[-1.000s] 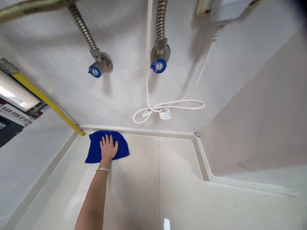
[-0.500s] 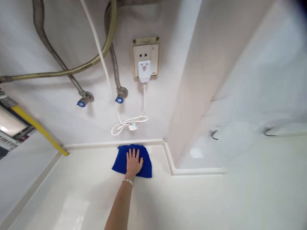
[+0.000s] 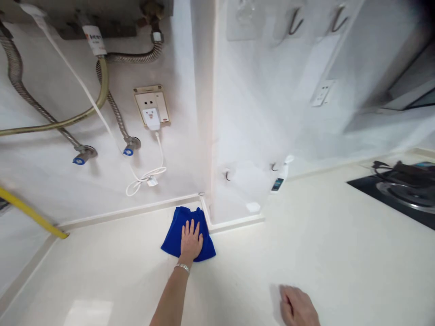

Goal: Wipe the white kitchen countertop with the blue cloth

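A blue cloth point(image 3: 173, 235) lies spread on the white countertop point(image 3: 238, 280), in the corner against the raised edge strip by the wall. Flat on top of it presses my left hand point(image 3: 191, 242), palm down with the fingers apart, a bracelet on its wrist. My right hand point(image 3: 299, 307) is at the bottom of the view, closed in a loose fist on or just over the countertop. No object shows in it.
Above the cloth are a wall socket point(image 3: 152, 106) with a white plug, a bundled white cord point(image 3: 146, 179) and two blue-capped valves point(image 3: 128, 150). A yellow pipe point(image 3: 32, 213) stands left. A wall corner juts out point(image 3: 238, 190). At right sits a gas stove point(image 3: 401, 190).
The view has swung right, bringing the stove into sight. My left hand and the cloth have slid right along the wall strip to the jutting corner. My right hand has come into view.
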Demonstrator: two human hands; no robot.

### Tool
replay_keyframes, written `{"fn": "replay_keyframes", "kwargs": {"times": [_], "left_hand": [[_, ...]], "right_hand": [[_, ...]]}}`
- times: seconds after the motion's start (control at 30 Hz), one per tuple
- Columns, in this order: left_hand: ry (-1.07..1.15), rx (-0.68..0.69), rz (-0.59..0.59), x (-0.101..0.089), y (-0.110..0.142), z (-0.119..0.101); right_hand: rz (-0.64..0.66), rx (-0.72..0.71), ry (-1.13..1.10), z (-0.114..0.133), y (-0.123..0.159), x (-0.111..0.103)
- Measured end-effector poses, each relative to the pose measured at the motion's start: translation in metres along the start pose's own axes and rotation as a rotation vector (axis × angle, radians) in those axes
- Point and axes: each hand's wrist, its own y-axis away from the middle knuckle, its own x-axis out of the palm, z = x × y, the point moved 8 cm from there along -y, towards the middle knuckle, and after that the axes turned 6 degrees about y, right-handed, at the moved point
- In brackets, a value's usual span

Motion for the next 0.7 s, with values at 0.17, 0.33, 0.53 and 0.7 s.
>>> {"fn": "replay_keyframes", "kwargs": {"times": [0.17, 0.33, 0.53, 0.7], "left_hand": [[-0.021, 0.039, 0.021, -0.009, 0.051, -0.024], [-0.076, 0.152, 0.011, -0.016, 0.120, -0.059], [-0.117, 0.221, 0.000, -0.024, 0.195, -0.096], [-0.136, 0.194, -0.018, -0.026, 0.231, -0.119]], "right_hand": [[-0.045, -0.050, 0.082, 0.013, -0.004, -0.009], [-0.027, -0.060, 0.054, 0.016, -0.002, -0.016], [0.063, -0.079, -0.012, -0.010, 0.014, -0.034], [0.014, 0.043, 0.016, -0.078, 0.041, -0.072]]}}
